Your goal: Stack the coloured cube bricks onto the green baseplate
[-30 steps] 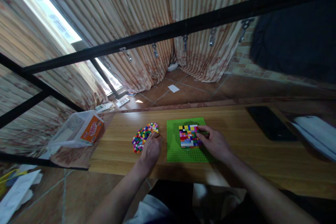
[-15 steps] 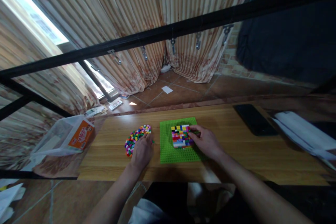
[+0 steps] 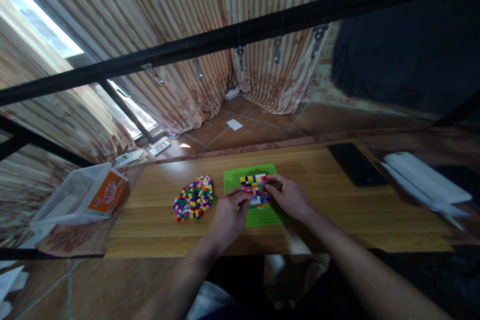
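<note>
A block of small multicoloured toy bricks [image 3: 254, 183] sits over a green studded baseplate [image 3: 268, 218] on the wooden table. My right hand [image 3: 290, 196] has its thumb and fingers closed on the block's right edge. Over the block's lower left side, my left hand [image 3: 229, 212] is in a pinch with thumb and forefinger together. Whatever lies between those fingertips is too small to make out. Left of the baseplate, a loose pile of coloured bricks [image 3: 193, 199] is spread on the table.
A black phone [image 3: 356, 164] lies on the table's right part. White folded material [image 3: 423, 180] is beyond it. At the left stands a clear plastic box [image 3: 62, 212] with an orange label. A dark metal rail [image 3: 210, 41] crosses in front of striped curtains [image 3: 180, 0].
My left hand has moved right from the brick pile to the brick block, leaving the pile uncovered. My right hand stays at the block's right edge. The camera view has shifted slightly.
</note>
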The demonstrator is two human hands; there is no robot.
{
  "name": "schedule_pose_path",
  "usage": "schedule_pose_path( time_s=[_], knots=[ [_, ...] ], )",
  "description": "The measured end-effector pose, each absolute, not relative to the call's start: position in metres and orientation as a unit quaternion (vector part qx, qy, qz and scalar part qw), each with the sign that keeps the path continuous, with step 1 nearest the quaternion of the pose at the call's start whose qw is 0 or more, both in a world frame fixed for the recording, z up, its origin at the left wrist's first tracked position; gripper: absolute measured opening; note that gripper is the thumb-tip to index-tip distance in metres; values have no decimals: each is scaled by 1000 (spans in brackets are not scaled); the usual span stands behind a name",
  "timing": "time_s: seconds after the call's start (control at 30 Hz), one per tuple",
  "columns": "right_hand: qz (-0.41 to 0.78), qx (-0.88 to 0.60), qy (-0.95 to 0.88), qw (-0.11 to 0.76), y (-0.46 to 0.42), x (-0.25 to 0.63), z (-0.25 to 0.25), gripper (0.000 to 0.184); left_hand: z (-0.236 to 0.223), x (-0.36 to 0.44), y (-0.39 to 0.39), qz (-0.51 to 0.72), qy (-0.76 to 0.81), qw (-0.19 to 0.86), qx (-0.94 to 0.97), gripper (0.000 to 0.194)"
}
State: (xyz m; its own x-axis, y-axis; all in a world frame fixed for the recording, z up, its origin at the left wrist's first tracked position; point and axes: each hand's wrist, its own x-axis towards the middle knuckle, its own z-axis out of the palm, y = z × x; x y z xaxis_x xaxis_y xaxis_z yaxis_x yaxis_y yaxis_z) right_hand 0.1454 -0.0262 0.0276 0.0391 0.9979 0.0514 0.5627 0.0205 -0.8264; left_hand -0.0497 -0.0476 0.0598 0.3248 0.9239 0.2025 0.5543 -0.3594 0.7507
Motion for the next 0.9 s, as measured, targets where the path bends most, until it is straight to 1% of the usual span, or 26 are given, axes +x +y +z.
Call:
schedule_pose_path(
  time_s=[0.23,0.4,0.53,0.77,0.83,0.9],
  knots=[
    [317,-624,-620,356,-26,146,31,23,55,-36,-44,213,515,202,805,24],
    [316,-628,-617,355,-27,146,31,21,56,-32,-39,159,533,189,809,34],
    [332,-624,-612,355,-26,145,32,23,56,-31,-36,149,527,186,816,38],
    [329,-614,-621,360,-26,146,30,22,53,-32,-37,170,543,187,801,35],
    [338,-615,-614,361,-26,145,29,26,49,-32,-38,175,548,190,796,33],
    [342,-621,-604,364,-27,144,28,36,46,-32,-40,181,551,187,793,32]
  ],
)
